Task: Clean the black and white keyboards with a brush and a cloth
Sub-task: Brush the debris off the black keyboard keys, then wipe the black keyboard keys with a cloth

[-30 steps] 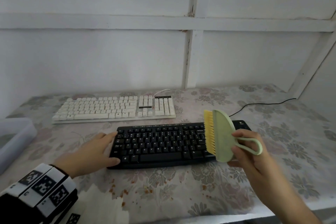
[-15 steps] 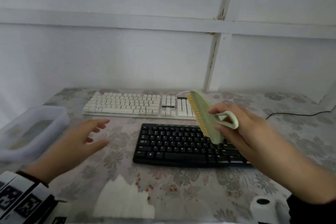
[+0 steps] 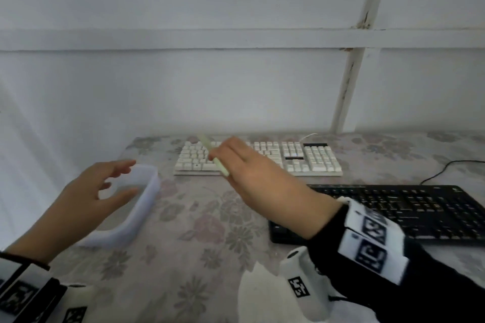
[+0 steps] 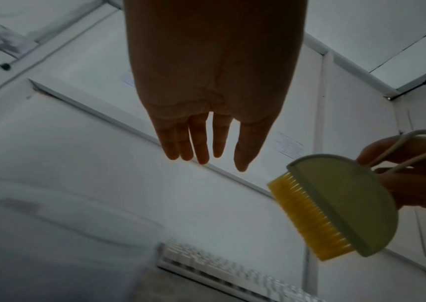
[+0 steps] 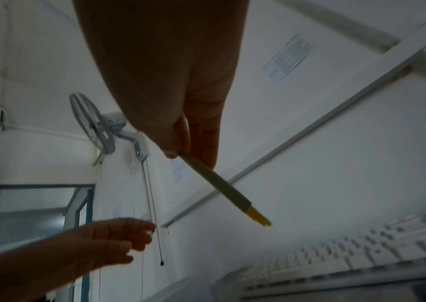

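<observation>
Brush (image 3: 214, 156), pale green half-round plastic with yellow bristles and a loop handle, held in right hand (image 3: 258, 178), thumb and fingers pinched round the handle end; it hangs in the air over the left part of the cream-white keyboard (image 3: 312, 158), edge-on in the head view, broad face visible from the left wrist (image 4: 341, 206). Right wrist view shows it as a thin strip, bristle tip pointing away from the palm (image 5: 222, 183). Whether bristles touch the keys can't be told. White keyboard lies at the far side of the floral-patterned tablecloth (image 3: 194, 238), near the wall. Black keyboard (image 3: 425, 210) sits nearer, to the right, its left end partly covered by the right forearm. Left hand (image 3: 89, 191) empty, fingers spread and loosely bent, hovering above a translucent white plastic box (image 3: 147, 199) at the table's left side; contact with the box can't be told. White cloth (image 3: 257, 294) lies at the near edge, partly behind the wrist camera mount. Black cable (image 3: 446, 168) runs off behind the black keyboard.
</observation>
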A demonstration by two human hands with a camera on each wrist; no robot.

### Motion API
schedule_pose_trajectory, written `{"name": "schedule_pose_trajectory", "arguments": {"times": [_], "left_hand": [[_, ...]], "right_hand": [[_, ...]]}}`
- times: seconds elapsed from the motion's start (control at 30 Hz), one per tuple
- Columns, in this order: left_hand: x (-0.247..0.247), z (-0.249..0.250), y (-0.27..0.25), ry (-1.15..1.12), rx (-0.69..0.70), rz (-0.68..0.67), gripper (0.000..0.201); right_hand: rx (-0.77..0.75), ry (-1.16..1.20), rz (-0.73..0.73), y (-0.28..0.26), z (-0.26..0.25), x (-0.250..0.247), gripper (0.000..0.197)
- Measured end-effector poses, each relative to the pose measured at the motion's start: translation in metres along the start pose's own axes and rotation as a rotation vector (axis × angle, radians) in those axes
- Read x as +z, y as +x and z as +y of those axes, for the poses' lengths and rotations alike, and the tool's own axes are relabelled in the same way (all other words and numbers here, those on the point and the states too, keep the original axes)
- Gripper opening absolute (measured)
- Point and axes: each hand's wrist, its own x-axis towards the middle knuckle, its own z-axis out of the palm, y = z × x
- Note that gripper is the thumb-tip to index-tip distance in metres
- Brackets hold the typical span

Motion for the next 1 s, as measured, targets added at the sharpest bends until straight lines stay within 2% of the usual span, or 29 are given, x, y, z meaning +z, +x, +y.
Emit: {"name": "schedule_pose_trajectory", "arguments": {"times": [0.07, 0.13, 0.23, 0.37, 0.47, 0.53, 0.6, 0.7, 0.73, 0.87, 1.0], "left_hand": [[-0.011, -0.016, 0.0, -0.005, -0.024, 0.006, 0.049], [-0.02, -0.032, 0.001, -0.026, -0.058, -0.01, 0.044], [-0.026, -0.06, 0.005, -0.013, -0.129, -0.024, 0.043], [-0.031, -0.093, 0.011, -0.05, -0.289, -0.02, 0.048], [-0.033, -0.108, 0.014, -0.184, -0.437, -0.115, 0.055], [-0.035, -0.111, 0.015, -0.265, -0.454, -0.18, 0.061], [-0.037, -0.112, 0.015, -0.283, -0.436, -0.231, 0.085], [-0.042, -0.11, 0.015, -0.287, -0.41, -0.293, 0.138], [-0.043, -0.11, 0.015, -0.301, -0.398, -0.316, 0.144], [-0.046, -0.11, 0.016, -0.439, -0.361, -0.4, 0.116], [-0.045, -0.118, 0.017, -0.447, -0.345, -0.467, 0.11]], "right_hand": [[-0.03, 0.01, -0.014, 0.023, -0.013, 0.024, 0.042], [-0.057, 0.024, -0.037, 0.044, -0.027, 0.046, 0.045], [-0.077, 0.046, -0.122, 0.072, -0.045, 0.07, 0.052], [-0.1, -0.016, -0.255, 0.105, -0.069, 0.085, 0.044], [-0.144, -0.095, -0.313, 0.123, -0.079, 0.1, 0.039], [-0.159, -0.107, -0.363, 0.132, -0.082, 0.112, 0.038], [-0.179, -0.159, -0.392, 0.137, -0.083, 0.124, 0.039], [-0.243, -0.258, -0.412, 0.141, -0.083, 0.137, 0.039], [-0.253, -0.264, -0.42, 0.142, -0.082, 0.142, 0.039], [-0.212, -0.169, -0.507, 0.149, -0.08, 0.159, 0.038], [-0.226, -0.122, -0.553, 0.149, -0.083, 0.173, 0.038]]}}
